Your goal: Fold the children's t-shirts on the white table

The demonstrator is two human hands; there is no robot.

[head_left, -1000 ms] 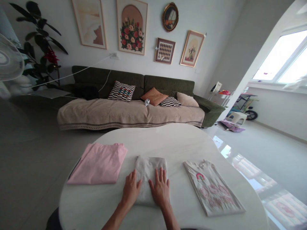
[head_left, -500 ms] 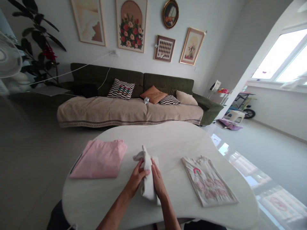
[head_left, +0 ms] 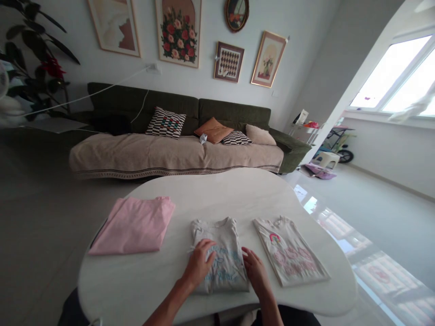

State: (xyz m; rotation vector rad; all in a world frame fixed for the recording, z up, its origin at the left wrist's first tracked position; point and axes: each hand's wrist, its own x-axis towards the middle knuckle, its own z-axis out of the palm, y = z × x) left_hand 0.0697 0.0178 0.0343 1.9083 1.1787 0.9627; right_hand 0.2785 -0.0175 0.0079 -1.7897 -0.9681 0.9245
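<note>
Two hands: my left hand [head_left: 200, 259] loosely spread over the folded grey shirt [head_left: 227, 256] on the tabletop [head_left: 136, 278]; whether my right hand [head_left: 255, 269] pinches its edge, I cannot tell. Likely light, limp cloth, best held at both sides.

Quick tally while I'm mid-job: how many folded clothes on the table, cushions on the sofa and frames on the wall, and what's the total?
Folded clothes: 3
Cushions in sight: 4
Wall frames in sight: 5
Total: 12
</note>
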